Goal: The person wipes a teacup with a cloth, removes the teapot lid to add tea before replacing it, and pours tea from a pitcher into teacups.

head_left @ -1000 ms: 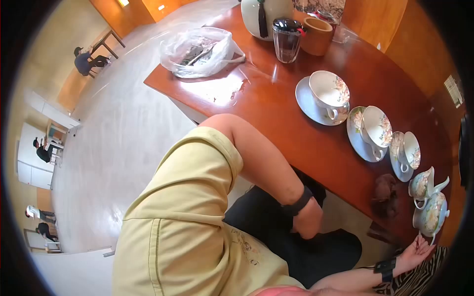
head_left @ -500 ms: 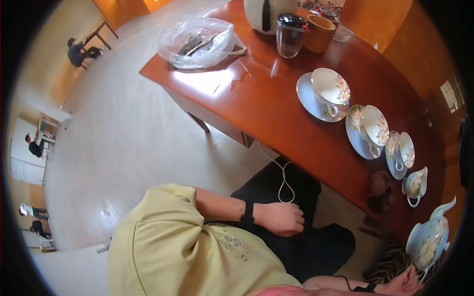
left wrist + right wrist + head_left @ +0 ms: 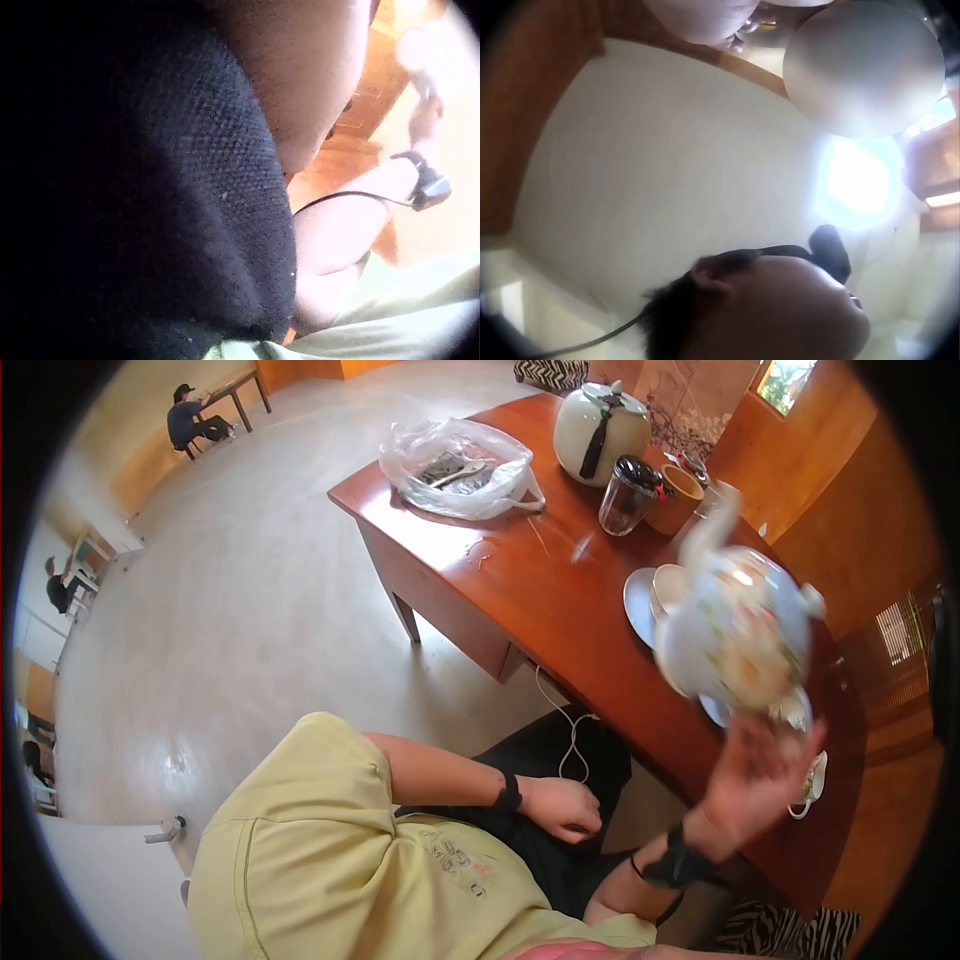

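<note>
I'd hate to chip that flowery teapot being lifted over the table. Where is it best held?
Probably by the loop handle at its back, coming from the side opposite the spout, with the other hand under the base. The teapot is round, smooth and tilted, spout up and away, so the body offers little purchase. The right hand now supports it from below; the left hand rests on the lap.

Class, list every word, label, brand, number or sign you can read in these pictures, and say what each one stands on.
No text can be read anywhere.
Shirt: a small print on the front, too small and blurred to read.
Teapot, held up by the right hand: floral decoration only, motion-blurred.
Plastic bag on the table: no lettering that can be made out.
</note>
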Tool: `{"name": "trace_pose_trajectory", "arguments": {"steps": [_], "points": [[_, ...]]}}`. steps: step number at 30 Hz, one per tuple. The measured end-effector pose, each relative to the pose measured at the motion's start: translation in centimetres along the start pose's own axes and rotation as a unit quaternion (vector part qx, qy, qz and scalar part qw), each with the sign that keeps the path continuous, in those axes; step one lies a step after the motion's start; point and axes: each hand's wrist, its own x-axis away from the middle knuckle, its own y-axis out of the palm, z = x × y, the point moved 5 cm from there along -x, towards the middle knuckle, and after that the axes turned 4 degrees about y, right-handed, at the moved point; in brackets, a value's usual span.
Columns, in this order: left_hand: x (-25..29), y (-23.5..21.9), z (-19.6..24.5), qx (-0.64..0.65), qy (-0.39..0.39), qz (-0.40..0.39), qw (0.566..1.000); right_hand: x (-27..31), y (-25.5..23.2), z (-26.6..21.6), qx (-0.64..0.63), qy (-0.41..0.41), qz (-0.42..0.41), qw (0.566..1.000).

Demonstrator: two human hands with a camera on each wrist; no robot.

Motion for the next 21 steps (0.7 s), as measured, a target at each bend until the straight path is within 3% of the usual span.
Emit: {"name": "trace_pose_trajectory", "arguments": {"steps": [3, 5, 9, 13, 15, 16, 18, 21], "points": [[0.2, 0.2, 0.1, -0.015, 0.013, -0.005, 1.0, -1.7, 3.5, 7.7, -0.01, 0.097, 0.067, 0.993], [0.4, 0.5, 0.1, -0.029, 0.024, -0.005, 0.999, -3.3, 3.9, 11.7, -0.033, 0.123, -0.074, 0.989], [0.7, 0.7, 0.0, -0.035, 0.0, 0.009, 0.999, -4.9, 3.8, 17.4, -0.018, 0.181, -0.079, 0.98], [0.4, 0.0, 0.9, -0.061, -0.045, -0.026, 0.997, -5.2, 3.1, 20.3, -0.018, 0.192, -0.128, 0.973], [0.6, 0.1, 0.4, -0.062, -0.114, -0.066, 0.989, -5.1, 3.3, 20.8, -0.006, 0.19, -0.133, 0.973], [0.6, 0.3, 0.3, -0.061, -0.11, -0.068, 0.99, -4.9, 3.4, 21.0, 0.014, 0.19, -0.11, 0.975], [0.6, 0.3, 0.2, -0.067, -0.078, 0.002, 0.995, -4.6, 3.1, 21.2, 0.033, 0.193, -0.087, 0.977], [1.0, 0.6, -0.4, -0.064, -0.075, -0.002, 0.995, -4.4, 3.0, 21.2, 0.048, 0.179, -0.093, 0.978]]}}
